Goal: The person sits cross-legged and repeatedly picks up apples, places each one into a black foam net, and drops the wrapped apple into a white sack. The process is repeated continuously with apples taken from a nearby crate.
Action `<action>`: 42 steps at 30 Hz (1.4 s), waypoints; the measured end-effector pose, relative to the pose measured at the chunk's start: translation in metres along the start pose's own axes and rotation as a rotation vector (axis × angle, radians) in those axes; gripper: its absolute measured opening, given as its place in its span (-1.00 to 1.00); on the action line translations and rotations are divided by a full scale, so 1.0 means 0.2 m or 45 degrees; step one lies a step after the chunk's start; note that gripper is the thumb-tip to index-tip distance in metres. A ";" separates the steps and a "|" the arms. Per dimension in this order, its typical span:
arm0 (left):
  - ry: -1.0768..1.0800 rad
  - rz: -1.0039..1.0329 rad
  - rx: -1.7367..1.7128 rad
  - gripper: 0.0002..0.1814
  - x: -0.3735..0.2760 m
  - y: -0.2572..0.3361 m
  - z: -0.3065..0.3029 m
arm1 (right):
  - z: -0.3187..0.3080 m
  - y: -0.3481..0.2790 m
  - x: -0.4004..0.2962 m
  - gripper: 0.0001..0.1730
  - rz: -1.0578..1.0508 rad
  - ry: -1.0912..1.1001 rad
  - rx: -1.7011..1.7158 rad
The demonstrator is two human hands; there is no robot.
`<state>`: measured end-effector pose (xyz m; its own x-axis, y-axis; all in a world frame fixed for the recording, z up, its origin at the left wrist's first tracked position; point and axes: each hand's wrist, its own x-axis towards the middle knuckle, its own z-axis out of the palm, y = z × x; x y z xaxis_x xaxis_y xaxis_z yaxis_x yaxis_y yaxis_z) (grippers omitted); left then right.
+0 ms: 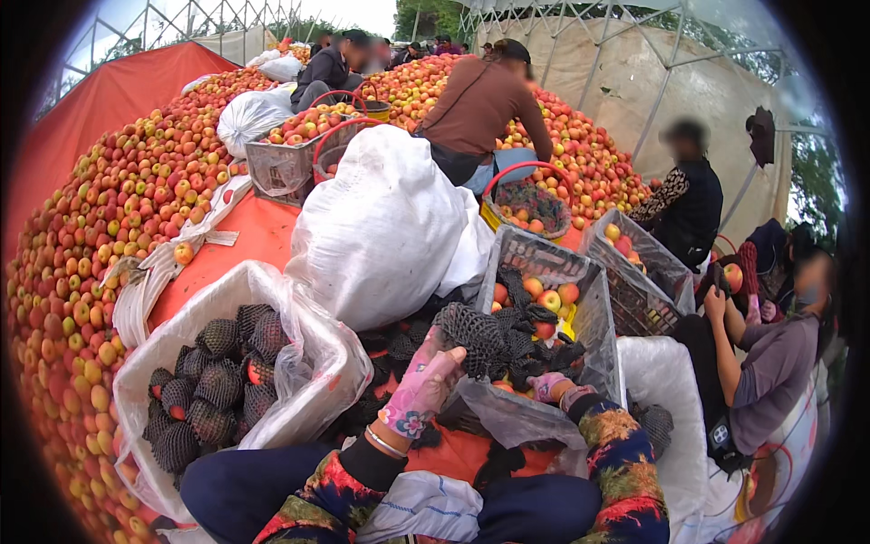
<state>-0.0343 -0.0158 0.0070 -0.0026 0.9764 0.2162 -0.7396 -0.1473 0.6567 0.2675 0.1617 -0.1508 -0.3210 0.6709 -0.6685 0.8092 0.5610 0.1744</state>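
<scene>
My left hand (423,382), in a pink flowered fingerless glove, grips a black foam net sleeve (470,333) over the near left edge of a plastic-lined crate (504,253). Whether anything is inside that sleeve is hard to see. My right hand (549,387), gloved in pink too, reaches into the same crate among apples (549,299) and loose black nets (527,370). Its fingertips are partly hidden. To my left, a box lined with white foam and clear plastic (129,381) holds several apples in black nets (219,382).
A bulging white sack (380,224) stands directly ahead. Behind it, a person in a brown top (469,109) bends by a red-handled basket (533,204). Heaped apples (75,272) spread at left and back. At right sit another white-lined box (669,387) and a person in purple (775,381).
</scene>
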 end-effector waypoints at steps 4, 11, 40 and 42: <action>0.008 0.057 0.092 -0.37 -0.02 0.05 -0.04 | -0.04 -0.02 -0.02 -0.26 0.053 0.089 0.250; 0.045 0.026 0.098 -0.37 -0.06 0.09 0.02 | -0.04 -0.03 -0.07 -0.23 -0.012 0.018 0.276; -0.293 0.473 1.537 -0.12 -0.06 -0.28 0.01 | -0.34 -0.47 -0.77 -0.27 -1.049 -0.008 3.096; -0.301 0.449 1.575 -0.11 -0.06 -0.29 0.00 | -0.31 -0.53 -0.77 -0.34 -0.912 -0.048 2.965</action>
<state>0.0085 -0.0183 -0.0329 0.1432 0.8229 0.5498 0.3810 -0.5586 0.7368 0.2002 0.0294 -0.0212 -0.6859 0.6822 -0.2533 -0.3604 -0.6208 -0.6962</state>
